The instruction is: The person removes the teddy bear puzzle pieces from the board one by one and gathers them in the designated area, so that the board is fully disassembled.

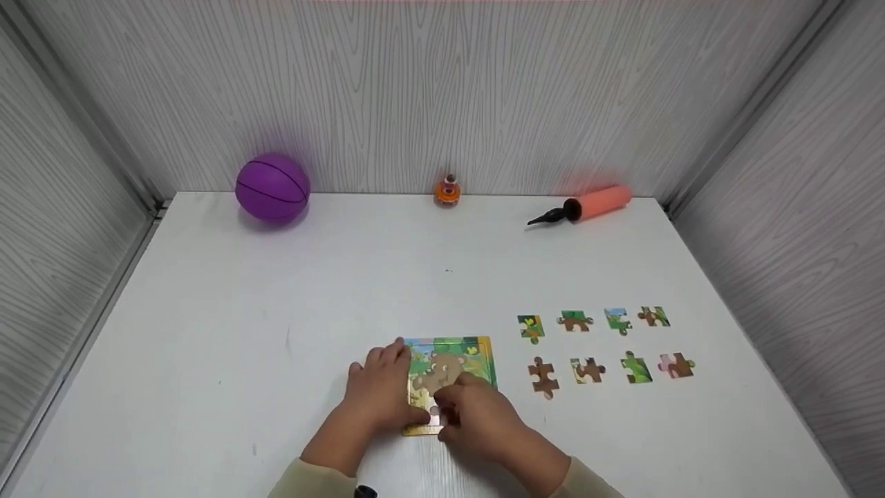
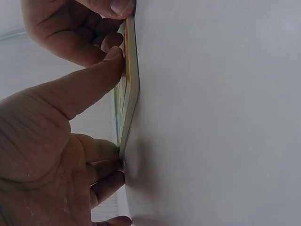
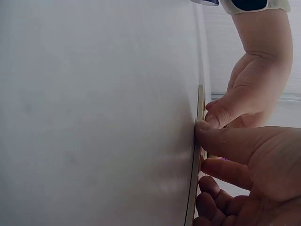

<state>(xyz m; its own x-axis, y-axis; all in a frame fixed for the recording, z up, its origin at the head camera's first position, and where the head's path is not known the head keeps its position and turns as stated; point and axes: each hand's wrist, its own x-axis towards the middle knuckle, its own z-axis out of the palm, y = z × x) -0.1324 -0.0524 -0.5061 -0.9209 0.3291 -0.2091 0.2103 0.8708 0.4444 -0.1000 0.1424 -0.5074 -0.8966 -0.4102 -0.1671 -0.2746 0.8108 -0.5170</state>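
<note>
A square puzzle board with a printed bear lies flat near the table's front middle. My left hand holds it along the left side, the thumb laid over its near left part and the fingers at the edge. In the left wrist view, the board appears edge-on beside that thumb. My right hand bends over the near right part, thumb and index finger pinching at a puzzle piece that the fingers mostly hide. The right wrist view shows the right thumb against the board's edge.
Several loose puzzle pieces, among them a brown one and a green one, lie in two rows right of the board. Along the back wall are a purple ball, a small orange toy and a coral hand pump.
</note>
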